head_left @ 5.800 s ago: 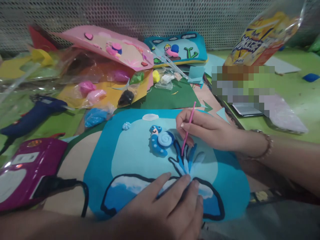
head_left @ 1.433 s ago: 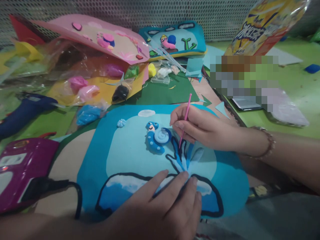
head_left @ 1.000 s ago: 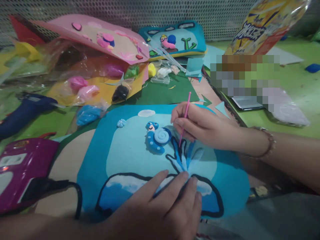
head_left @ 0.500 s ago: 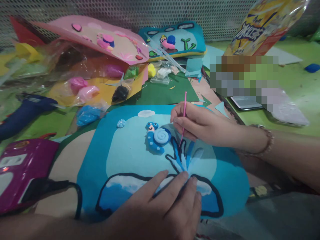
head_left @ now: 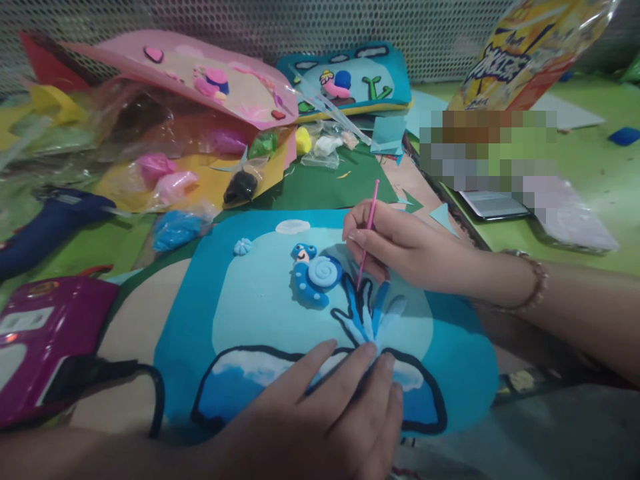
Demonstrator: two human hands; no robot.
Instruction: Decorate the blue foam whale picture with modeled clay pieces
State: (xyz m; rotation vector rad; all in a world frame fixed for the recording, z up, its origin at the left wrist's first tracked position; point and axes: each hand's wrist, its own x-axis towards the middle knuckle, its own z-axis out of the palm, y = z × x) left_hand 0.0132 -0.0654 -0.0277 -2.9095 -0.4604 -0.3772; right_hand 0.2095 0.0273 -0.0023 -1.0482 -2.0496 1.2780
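Note:
A blue paper sheet (head_left: 190,320) with rounded corners lies in front of me, bearing a blue clay snail (head_left: 315,275). Below the snail, to its right, a fan of blue clay leaves (head_left: 370,320) is partly edged in black. My right hand (head_left: 390,243) pinches a thin pink modelling tool (head_left: 370,220), its lower tip at the top of the black-edged leaves. My left hand (head_left: 345,407) lies flat with fingers spread over the black-outlined blue and white clay shape (head_left: 250,373), fingertips at the base of the leaves. It hides part of that shape.
At left are a purple box (head_left: 55,340) with a black plug and cord, and a dark blue glue gun (head_left: 60,220). Bagged clay lumps (head_left: 180,230) lie behind the sheet. Pink (head_left: 135,63) and blue (head_left: 345,83) decorated pieces lean at the back. A snack bag (head_left: 515,60) stands right.
Over the longer span the view shifted slightly. Black edging now shows further up the second leaf. The pink tool's tilt and tip shift slightly in my right hand; my left hand stays put.

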